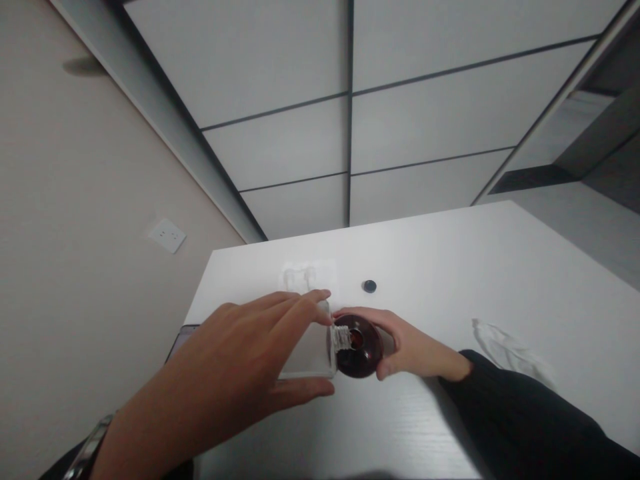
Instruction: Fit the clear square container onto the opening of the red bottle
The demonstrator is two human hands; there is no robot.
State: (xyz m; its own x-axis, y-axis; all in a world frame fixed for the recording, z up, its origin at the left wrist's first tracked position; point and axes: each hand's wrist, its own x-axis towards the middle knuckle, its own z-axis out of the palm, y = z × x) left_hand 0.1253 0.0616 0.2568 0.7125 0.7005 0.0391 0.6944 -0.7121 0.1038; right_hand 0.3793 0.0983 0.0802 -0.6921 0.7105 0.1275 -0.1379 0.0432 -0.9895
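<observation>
My left hand point(250, 343) is wrapped round a clear, square-sided bottle point(311, 353), which lies tipped on its side. The bare screw neck of this bottle points right and meets the mouth of a brown round bottle point(364, 360). Around the brown bottle my right hand point(395, 339) is closed, thumb on the near side and fingers on the far side. Whether liquid is flowing between the two necks I cannot make out. Beyond the brown bottle a small black cap point(369, 286) lies on the white table point(430, 267).
A clear plastic piece point(303, 273) rests behind my left hand. At the right lies a crumpled white tissue or cloth point(510, 347). The edge of a phone-like dark device point(181, 339) shows at the left. White cabinet doors point(295, 147) stand behind the table, and a socket point(169, 235) is on the left wall.
</observation>
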